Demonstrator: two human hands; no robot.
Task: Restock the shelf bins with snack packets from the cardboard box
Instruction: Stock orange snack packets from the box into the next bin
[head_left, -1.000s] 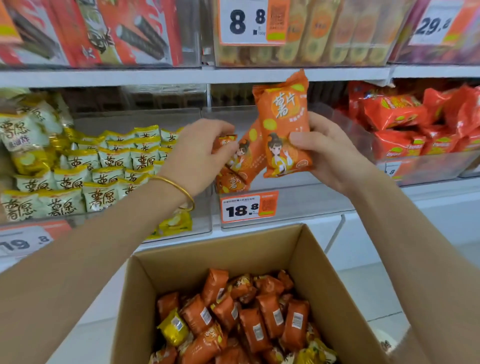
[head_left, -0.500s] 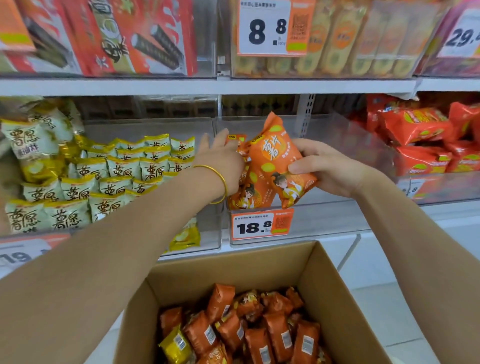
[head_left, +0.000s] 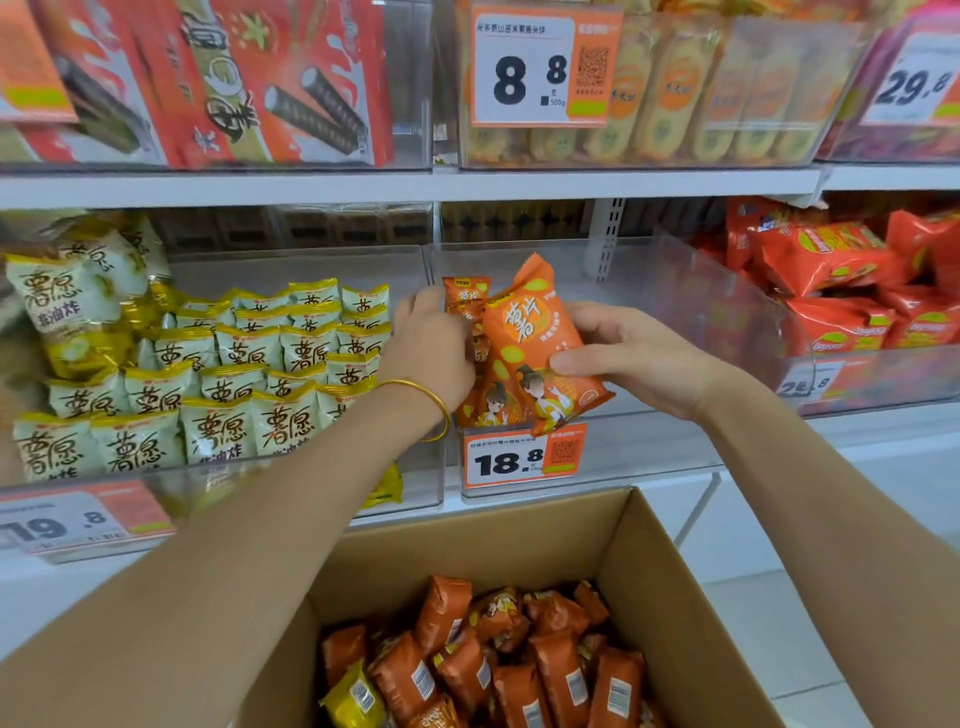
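Right hand pinches orange packet over bin.

A shop: shelves of clear bins of packaged snacks, with price tags in front.

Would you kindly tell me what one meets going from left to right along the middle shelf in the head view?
Along that shelf: yellow-green packets → left hand → orange packet → right hand, which grips that packet → red packets.
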